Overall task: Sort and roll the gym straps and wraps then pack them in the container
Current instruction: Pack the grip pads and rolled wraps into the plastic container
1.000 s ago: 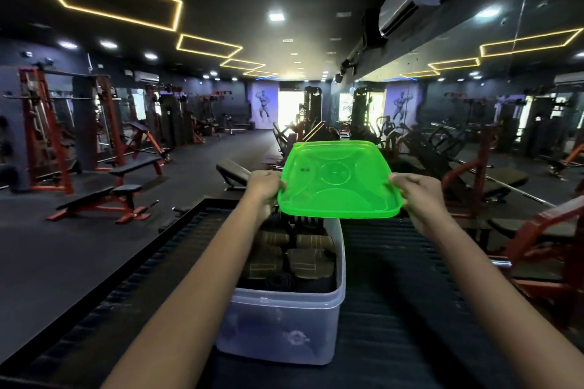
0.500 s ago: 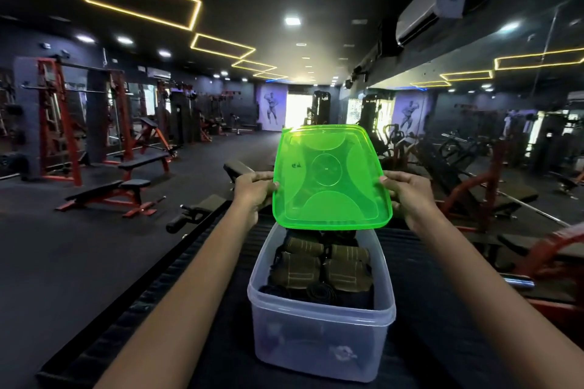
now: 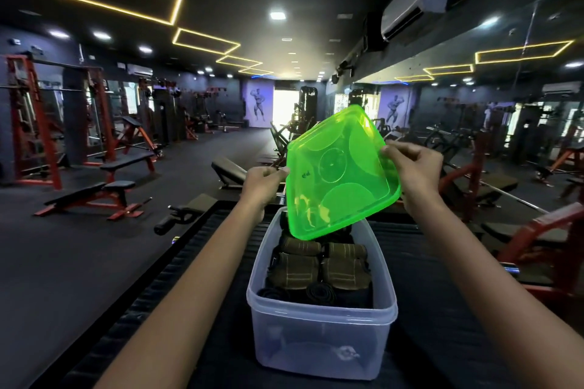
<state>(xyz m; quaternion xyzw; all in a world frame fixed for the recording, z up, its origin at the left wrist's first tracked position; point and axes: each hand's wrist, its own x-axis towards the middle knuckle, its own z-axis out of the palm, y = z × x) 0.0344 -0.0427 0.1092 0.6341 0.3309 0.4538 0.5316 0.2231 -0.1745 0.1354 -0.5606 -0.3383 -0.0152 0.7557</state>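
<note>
A clear plastic container [image 3: 320,354] stands on a black ribbed treadmill belt [image 3: 442,309] in front of me. Inside it lie several rolled olive-green wraps [image 3: 316,265] and black rolled straps [image 3: 319,290] near the front wall. I hold a bright green translucent lid [image 3: 339,174] tilted above the far end of the container. My left hand [image 3: 260,183] pinches its left edge. My right hand [image 3: 414,167] grips its right corner.
The treadmill's dark side rail [image 3: 177,262] runs along the left. Red and black weight benches [image 3: 94,196] stand on the gym floor to the left. More red machines [image 3: 543,230] crowd the right. A black bench [image 3: 227,172] sits just beyond the treadmill.
The lid has turned clockwise and tilted, so that one corner now points down over the container. Both hands shifted along its edges. The camera view moved a little closer.
</note>
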